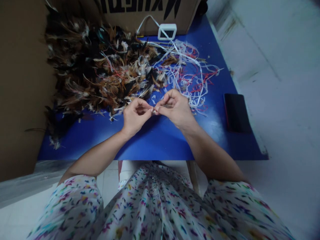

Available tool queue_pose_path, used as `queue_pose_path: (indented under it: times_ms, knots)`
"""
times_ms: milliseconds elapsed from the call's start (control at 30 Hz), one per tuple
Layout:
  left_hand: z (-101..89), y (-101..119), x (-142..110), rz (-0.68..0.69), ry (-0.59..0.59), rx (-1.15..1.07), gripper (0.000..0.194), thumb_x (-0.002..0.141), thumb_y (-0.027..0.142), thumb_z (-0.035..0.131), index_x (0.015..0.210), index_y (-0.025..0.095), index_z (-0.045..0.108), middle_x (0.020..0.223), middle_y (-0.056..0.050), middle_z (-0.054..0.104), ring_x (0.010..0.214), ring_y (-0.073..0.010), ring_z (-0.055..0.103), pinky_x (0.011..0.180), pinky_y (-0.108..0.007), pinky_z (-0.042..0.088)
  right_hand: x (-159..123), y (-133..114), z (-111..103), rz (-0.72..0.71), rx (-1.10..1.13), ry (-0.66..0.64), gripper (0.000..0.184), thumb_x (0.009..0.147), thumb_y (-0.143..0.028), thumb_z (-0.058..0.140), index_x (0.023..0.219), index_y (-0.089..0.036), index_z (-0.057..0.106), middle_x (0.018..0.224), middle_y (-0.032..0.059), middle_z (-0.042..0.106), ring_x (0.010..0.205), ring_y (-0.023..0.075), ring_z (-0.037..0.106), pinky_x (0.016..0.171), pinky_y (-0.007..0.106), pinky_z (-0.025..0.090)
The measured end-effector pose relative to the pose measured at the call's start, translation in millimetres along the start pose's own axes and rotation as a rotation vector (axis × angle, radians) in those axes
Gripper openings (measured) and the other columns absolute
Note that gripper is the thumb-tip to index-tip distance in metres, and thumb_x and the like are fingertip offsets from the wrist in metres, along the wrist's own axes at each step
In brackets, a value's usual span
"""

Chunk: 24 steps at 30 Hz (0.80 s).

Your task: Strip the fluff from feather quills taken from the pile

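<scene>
My left hand [136, 115] and my right hand [175, 108] meet fingertip to fingertip above the blue table [160, 146]. Both are pinched closed around something small between them, too tiny and covered to name. Just beyond my left hand spreads a large heap of brown and black feathers [107, 90], some with pale, fluffy bases. Behind my right hand lies a tangle of white and red strips [185, 73], with a few feathers mixed in at its left side.
A cardboard box [150, 25] with black lettering stands at the back, near a small white-framed device [167, 32]. Brown cardboard [22, 83] rises on the left. A dark phone [237, 113] lies near the right edge, beside a pale wall [280, 83].
</scene>
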<state>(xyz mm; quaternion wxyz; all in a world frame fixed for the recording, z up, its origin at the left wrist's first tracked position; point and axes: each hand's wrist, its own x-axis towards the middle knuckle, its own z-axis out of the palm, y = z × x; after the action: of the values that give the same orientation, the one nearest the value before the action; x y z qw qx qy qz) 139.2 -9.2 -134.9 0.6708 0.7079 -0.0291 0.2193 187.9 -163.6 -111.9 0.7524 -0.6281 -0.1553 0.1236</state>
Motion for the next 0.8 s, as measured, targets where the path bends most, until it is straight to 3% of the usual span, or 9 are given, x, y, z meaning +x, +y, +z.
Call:
queue_pose_path:
  times_ms: [400,633,800]
  knots:
    - [-0.1,-3.1,0.8,0.175,0.034,0.089,0.019,0.075,0.015,0.079,0.083,0.020,0.062,0.076,0.005,0.072,0.065,-0.0078,0.073,0.060,-0.016,0.061,-2.4,-8.2,1.9,0.036,-0.061,0.015,0.040,0.069,-0.027,0.084,0.084,-0.023,0.048,0.069,-0.0059,0.068,0.060,0.0113,0.069,0.065,0.027,0.060]
    - [0.6,-1.8,-0.6,0.180,0.053,0.125,0.017,0.075,0.016,0.078,0.082,0.020,0.063,0.075,0.005,0.073,0.064,-0.0081,0.073,0.059,-0.016,0.060,-2.0,-9.8,2.6,0.101,-0.065,0.016,0.027,0.068,-0.027,0.081,0.083,-0.018,0.060,0.062,-0.0029,0.068,0.057,0.0129,0.070,0.060,0.026,0.061]
    - [-0.7,-2.1,-1.5,0.162,0.033,0.152,0.016,0.077,0.018,0.078,0.083,0.020,0.063,0.075,0.004,0.074,0.064,-0.0092,0.074,0.058,-0.016,0.059,-3.0,-11.1,2.0,0.093,-0.061,-0.003,0.025,0.067,-0.023,0.079,0.083,-0.017,0.061,0.062,-0.0031,0.068,0.056,0.0118,0.068,0.057,0.025,0.060]
